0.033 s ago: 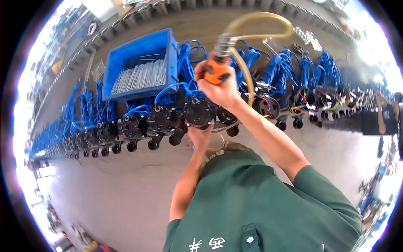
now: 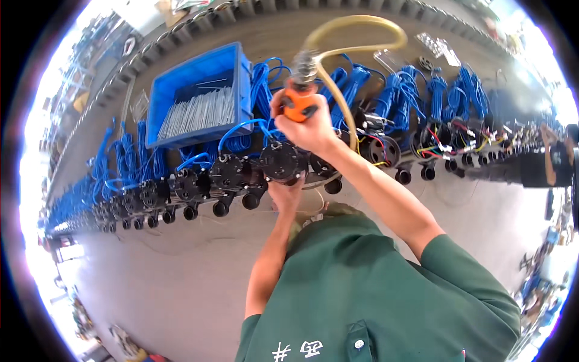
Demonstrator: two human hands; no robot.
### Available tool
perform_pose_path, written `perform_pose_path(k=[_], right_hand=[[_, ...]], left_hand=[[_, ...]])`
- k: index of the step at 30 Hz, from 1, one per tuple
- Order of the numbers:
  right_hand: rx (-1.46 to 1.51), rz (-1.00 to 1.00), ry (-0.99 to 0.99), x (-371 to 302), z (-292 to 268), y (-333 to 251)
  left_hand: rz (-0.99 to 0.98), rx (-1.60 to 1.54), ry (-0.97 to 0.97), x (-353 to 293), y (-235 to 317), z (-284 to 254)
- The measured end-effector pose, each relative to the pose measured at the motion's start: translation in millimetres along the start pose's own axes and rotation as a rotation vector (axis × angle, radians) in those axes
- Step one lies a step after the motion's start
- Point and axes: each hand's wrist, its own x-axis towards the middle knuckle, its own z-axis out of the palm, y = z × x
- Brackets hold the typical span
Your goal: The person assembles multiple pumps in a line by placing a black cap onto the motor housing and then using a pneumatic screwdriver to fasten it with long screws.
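Observation:
My right hand (image 2: pixel 309 123) is closed around an orange air screwdriver (image 2: pixel 298 104), held above a black round pump housing (image 2: pixel 282 161). A translucent yellow hose (image 2: pixel 362 23) loops from the metal end of the tool. My left hand (image 2: pixel 284 194) grips that housing from its near underside; most of its fingers are hidden beneath it. A blue cable (image 2: pixel 244 124) arches up behind the housing. Just left sits another black housing (image 2: pixel 229 172), its round lid dotted with screws.
A blue bin (image 2: pixel 241 84) holding many thin metal rods (image 2: pixel 196 114) stands behind the row. Bundled blue cables (image 2: pixel 395 96) lie along the bench. To the right, an open housing (image 2: pixel 383 149) shows coloured wires. Black pipe stubs (image 2: pixel 221 209) jut over the bench's near edge.
My right hand and the air screwdriver have shifted a little left, and the hose has swung with them. My left hand stays at the same housing.

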Motion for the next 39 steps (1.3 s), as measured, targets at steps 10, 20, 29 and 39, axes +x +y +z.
perform_pose_path(k=[10,20,29,39], right_hand=[[-0.191,-0.022,-0.046,-13,-16,21],[0.092,-0.076,-0.012,-59,-50,-82],[-0.067,-0.097,0.009,-65,-80,-62],[0.090,0.014,-0.066,-82,-69,-42]], left_hand=[[0.084,0.243,0.131,-5,24,17],[0.186,0.652,0.542,-34,-5,40],[0.153,0.356,-0.068,-43,10,71],[0.207,0.392,-0.037,-43,-4,74]])
